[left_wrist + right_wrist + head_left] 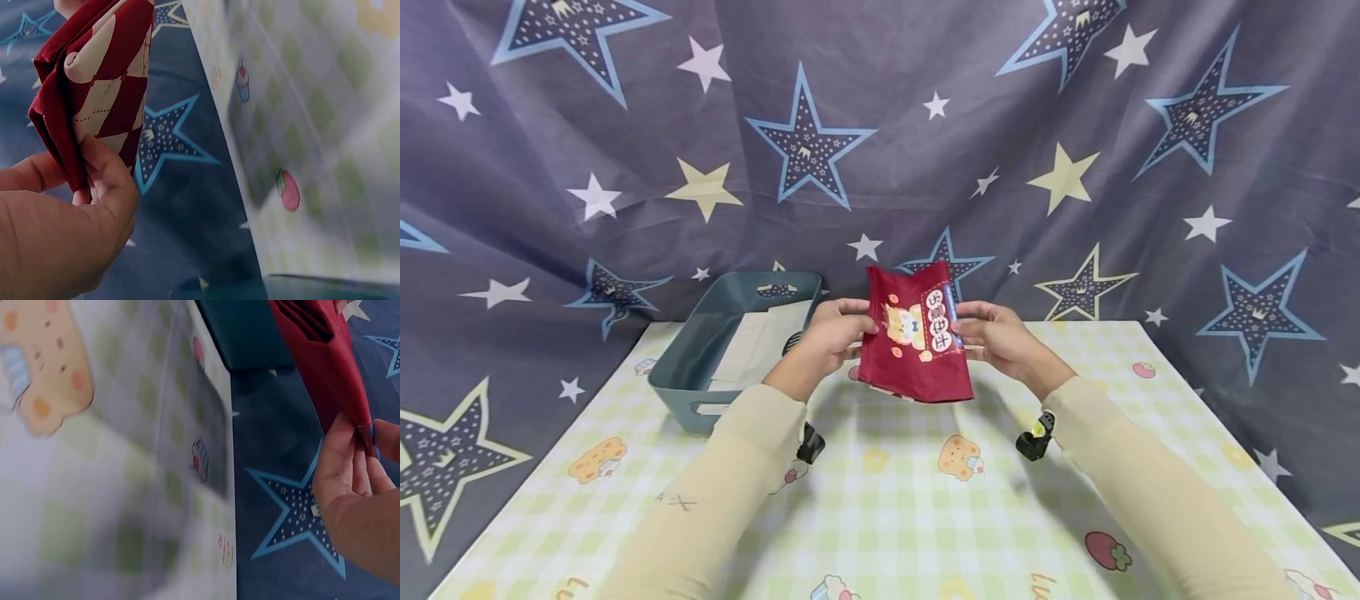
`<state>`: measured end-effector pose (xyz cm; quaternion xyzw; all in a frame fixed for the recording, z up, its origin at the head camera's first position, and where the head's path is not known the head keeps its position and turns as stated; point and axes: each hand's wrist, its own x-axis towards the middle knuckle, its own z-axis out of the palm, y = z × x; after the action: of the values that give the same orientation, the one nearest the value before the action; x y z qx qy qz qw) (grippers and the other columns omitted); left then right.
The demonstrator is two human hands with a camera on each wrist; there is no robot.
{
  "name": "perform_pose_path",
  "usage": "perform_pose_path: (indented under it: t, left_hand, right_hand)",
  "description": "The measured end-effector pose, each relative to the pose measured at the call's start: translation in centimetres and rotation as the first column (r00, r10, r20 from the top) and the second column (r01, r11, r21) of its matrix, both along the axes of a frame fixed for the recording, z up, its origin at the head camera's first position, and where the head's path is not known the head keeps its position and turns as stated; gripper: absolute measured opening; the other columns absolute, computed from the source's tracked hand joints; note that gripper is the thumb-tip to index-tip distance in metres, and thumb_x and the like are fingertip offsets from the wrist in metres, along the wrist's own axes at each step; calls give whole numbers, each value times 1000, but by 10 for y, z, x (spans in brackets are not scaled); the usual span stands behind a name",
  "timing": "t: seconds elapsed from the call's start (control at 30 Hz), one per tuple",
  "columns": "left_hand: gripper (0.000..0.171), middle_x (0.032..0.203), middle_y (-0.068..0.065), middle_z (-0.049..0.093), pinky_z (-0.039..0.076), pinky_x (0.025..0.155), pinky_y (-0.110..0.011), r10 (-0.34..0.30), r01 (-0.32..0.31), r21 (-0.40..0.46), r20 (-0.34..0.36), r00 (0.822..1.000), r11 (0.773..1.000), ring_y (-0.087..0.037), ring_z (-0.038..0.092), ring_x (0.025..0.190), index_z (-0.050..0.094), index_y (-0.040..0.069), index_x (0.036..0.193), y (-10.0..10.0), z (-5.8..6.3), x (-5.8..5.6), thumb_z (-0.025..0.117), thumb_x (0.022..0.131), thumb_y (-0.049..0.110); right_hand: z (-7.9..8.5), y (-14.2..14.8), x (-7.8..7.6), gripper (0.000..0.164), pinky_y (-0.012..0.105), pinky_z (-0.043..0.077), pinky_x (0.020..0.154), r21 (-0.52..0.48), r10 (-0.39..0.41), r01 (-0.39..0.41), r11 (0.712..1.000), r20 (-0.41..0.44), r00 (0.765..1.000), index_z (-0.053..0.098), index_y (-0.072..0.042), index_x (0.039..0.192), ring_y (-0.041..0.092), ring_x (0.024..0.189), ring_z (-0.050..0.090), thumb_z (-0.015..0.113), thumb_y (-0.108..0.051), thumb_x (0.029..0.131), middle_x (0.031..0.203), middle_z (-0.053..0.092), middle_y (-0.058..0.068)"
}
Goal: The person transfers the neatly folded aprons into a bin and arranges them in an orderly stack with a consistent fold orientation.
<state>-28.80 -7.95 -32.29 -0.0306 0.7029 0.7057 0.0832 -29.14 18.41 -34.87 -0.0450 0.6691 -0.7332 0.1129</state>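
Note:
A dark red food bag (917, 333) with a cartoon animal and white lettering hangs above the table between both hands. My left hand (833, 337) pinches its left edge, thumb on the front. On the opposite edge, my right hand (1000, 337) grips it between thumb and fingers. In the left wrist view the bag (109, 81) shows a red-and-cream diamond pattern on its underside, and my left hand (69, 225) holds its folded edge. The right wrist view has the bag's red side (331, 369) folded inward, with my right hand (356, 487) pinching a corner.
A teal plastic basket (688, 400) stands at the back left of the table, holding white flat packets (752, 346) and a black slotted item (792, 342). The checked tablecloth (887, 517) covers the table. Behind it hangs a star-patterned curtain (880, 167).

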Motion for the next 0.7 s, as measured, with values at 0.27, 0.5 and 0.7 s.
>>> perform_pose_path:
  t: [0.27, 0.5, 0.7]
  left_hand:
    - [50, 130, -15, 57, 55, 73, -34, 13, -13, 24, 3, 1000, 1000, -27, 60, 104, 54, 4, 139, -26, 5, 5, 63, 90, -5]
    - [51, 134, -15, 59, 58, 75, -34, 20, -20, 11, 1, 1000, 1000, -28, 64, 110, 51, 6, 142, -51, 5, 11, 62, 93, -2]
    - [54, 137, -18, 58, 58, 79, -35, 10, -9, 13, -39, 999, 1000, -27, 65, 107, 47, 4, 144, -71, 13, 16, 61, 93, -2]
  right_hand:
    - [5, -24, -4, 46, 39, 60, 82, -32, -3, 2, 999, -7, 1000, 46, 0, 144, 21, 92, 70, 59, 1, 100, 116, 62, 13]
    - [5, -42, -6, 45, 40, 59, 85, -55, 11, -11, 998, 3, 1000, 48, -1, 143, 21, 93, 69, 59, 2, 99, 118, 61, 13]
    - [11, -61, -6, 42, 41, 59, 85, -81, 23, -24, 996, -7, 1000, 51, -2, 140, 23, 94, 69, 60, 2, 99, 116, 62, 13]
